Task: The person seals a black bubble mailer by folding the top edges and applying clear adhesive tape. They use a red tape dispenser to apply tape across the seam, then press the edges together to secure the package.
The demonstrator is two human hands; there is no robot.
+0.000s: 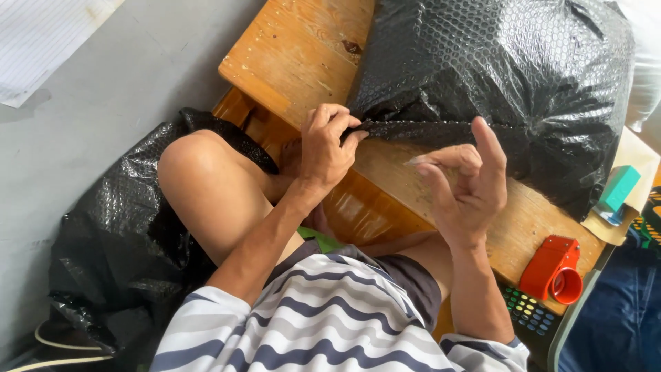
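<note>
Black bubble-wrap parcel [496, 89] on the wooden tabletop [296, 48] — near edge running left to right, its left corner pinched in the left hand [323, 148] grip — right hand [465, 182] just beside, fingers spread, empty, red tape dispenser [554, 269] well right.

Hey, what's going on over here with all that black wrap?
A person sits at a low wooden bench with a bundle wrapped in black bubble wrap on it. Their left hand pinches the near edge of the wrap in a tight grip. Their right hand is raised just beside it, fingers curled, holding nothing that shows. A red tape dispenser lies at the bench's right end, and more black bubble wrap lies on the floor.
</note>
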